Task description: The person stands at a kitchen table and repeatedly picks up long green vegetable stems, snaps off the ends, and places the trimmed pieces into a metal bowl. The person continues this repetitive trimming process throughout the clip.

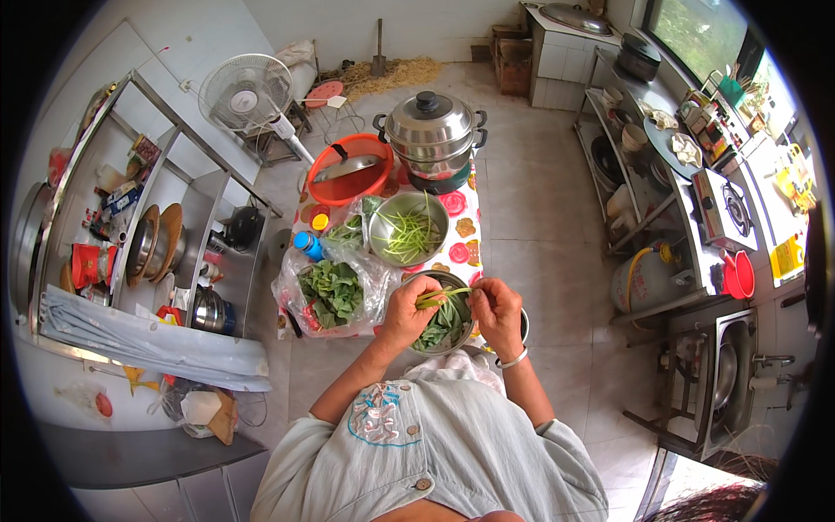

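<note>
**Both hands on one green stem, over the bowl of leaves**

We see the left hand [405,311] closed around the thick end of a long green vegetable stem [442,296], and the right hand [497,311] pinching the other end between thumb and fingertips, a silver bangle [513,358] on that wrist. The stem hangs level between the two hands, directly above a round steel bowl of dark leafy greens [445,326] that sits at the near edge of a small table with a flowered cloth [465,228].

Beyond the hands, a second steel bowl holding thin trimmed green stalks [408,229] stands farther back on the table. To the left lies a clear plastic bag of leafy greens [332,294], and beside it a blue bottle [307,244]. At the far end stand an orange basin [350,170] and a stacked steel steamer pot with a black knob [432,130].

We judge the risks small. The near bowl sits right at the table's edge, partly over the lap, so a downward tug could tip it. A stem snapped unevenly could drop a piece to the tiled floor [522,226] rather than into a bowl.
</note>
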A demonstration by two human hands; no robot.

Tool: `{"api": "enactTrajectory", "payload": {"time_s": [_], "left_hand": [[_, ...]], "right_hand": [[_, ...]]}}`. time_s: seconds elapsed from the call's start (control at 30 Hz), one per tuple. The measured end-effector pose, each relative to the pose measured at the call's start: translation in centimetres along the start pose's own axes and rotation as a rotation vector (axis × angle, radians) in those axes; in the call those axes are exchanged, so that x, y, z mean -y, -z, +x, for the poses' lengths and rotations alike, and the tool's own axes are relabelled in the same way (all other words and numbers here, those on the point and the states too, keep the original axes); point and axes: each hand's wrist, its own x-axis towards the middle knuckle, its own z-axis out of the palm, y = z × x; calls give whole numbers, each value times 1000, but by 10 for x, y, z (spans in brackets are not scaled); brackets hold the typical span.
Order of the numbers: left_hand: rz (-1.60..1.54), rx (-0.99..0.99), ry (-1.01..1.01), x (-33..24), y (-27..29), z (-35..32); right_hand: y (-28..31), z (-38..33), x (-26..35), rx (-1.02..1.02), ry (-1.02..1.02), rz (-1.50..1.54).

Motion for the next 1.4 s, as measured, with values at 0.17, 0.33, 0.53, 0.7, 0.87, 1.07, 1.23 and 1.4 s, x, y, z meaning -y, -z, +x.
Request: {"api": "enactTrajectory", "payload": {"time_s": [0.17,0.33,0.53,0.7,0.87,1.07,1.23,1.4], "left_hand": [[60,-39,-56,-3,0,1],[69,-34,-94,-6,0,1],[88,-34,-136,-6,-2,2],[48,-7,-131,-6,-2,3],[48,-49,-160,-7,2,4],[76,-34,-235,-7,6,8],[28,38,-224,-5,0,7],[-76,39,-142,6,-4,2]], "right_hand": [[-2,-4,-2,57,-262,394],[1,-3,2,138,-413,704],[0,-4,7,200,-515,965],[-1,-6,9,274,-583,1106],[-6,-6,11,108,-530,893],[1,-3,13,214,-552,841],[-4,-6,7,281,-555,1074],[-12,-5,2,201,-417,765]]}}
